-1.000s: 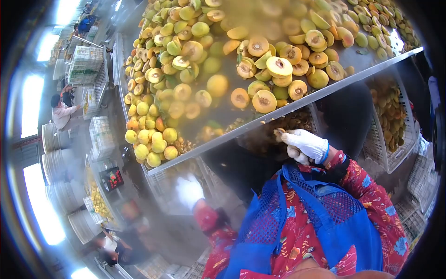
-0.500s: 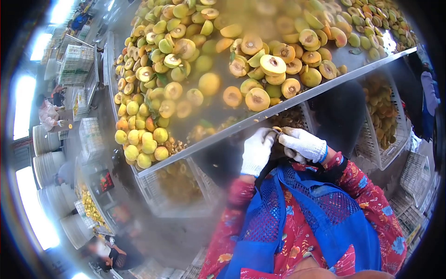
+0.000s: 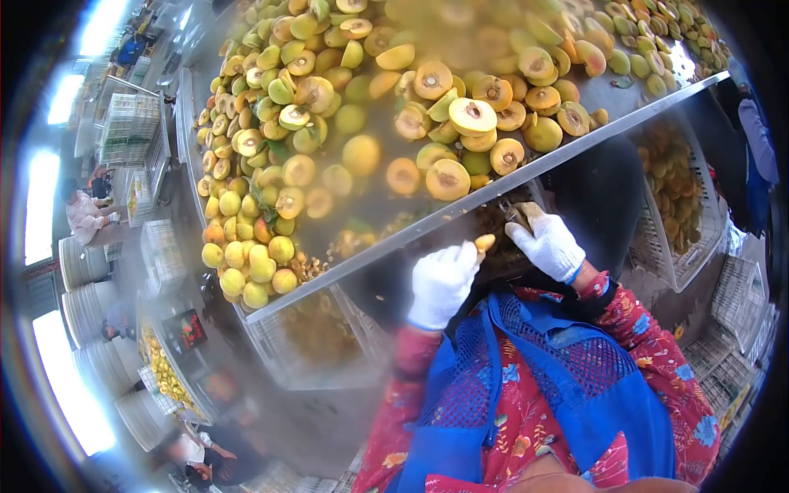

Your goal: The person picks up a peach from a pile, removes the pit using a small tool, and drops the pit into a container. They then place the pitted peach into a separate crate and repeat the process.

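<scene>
My left hand (image 3: 444,283), in a white knit glove, is closed on a small yellow-orange peach piece (image 3: 485,243) that sticks out at the fingertips. To its right, my gloved right hand (image 3: 549,246) has its fingers bent together over a crate (image 3: 538,191) under the table edge. Something small and dark shows at those fingertips, too indistinct to name. Beyond both hands, halved peaches (image 3: 449,179), cut faces showing, and whole ones (image 3: 263,269) lie heaped on the metal table (image 3: 386,264).
The table's raised metal rim (image 3: 567,154) runs diagonally in front of me. White crates stand below it, one at the left (image 3: 275,349) and one with peach pieces at the right (image 3: 678,275). Other people (image 3: 86,215) and stacked crates (image 3: 131,123) are at the far left.
My hands, together before, have parted. The left has drawn back left with the peach piece; the right has moved up over the crate.
</scene>
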`<action>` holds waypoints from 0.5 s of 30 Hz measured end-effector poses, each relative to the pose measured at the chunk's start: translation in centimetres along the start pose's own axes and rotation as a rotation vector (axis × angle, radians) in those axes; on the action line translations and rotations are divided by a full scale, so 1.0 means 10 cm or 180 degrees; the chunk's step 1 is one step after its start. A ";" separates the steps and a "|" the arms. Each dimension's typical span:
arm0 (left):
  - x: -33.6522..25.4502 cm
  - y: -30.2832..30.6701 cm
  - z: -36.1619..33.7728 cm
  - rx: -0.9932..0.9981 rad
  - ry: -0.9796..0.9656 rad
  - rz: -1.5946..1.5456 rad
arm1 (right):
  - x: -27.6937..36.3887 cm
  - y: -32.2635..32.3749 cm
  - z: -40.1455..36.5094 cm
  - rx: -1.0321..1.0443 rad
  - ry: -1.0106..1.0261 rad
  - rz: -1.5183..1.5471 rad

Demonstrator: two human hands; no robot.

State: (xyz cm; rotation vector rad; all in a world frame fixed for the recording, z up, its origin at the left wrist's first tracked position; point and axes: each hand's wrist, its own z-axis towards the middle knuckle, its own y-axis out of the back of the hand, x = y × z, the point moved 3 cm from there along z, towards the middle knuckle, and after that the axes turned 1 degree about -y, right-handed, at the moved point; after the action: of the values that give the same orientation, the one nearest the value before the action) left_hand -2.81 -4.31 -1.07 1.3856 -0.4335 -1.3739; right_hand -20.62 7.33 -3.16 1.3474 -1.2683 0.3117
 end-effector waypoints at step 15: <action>0.10 -0.13 -0.04 0.1015 0.2029 0.0432 | -0.05 0.08 -0.19 0.0353 -0.0642 0.0743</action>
State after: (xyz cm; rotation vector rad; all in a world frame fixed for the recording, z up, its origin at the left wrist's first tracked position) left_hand -2.69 -4.54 -2.79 1.9207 -0.3150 -0.7087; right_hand -20.53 9.33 -2.59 1.3511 -1.6024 0.4213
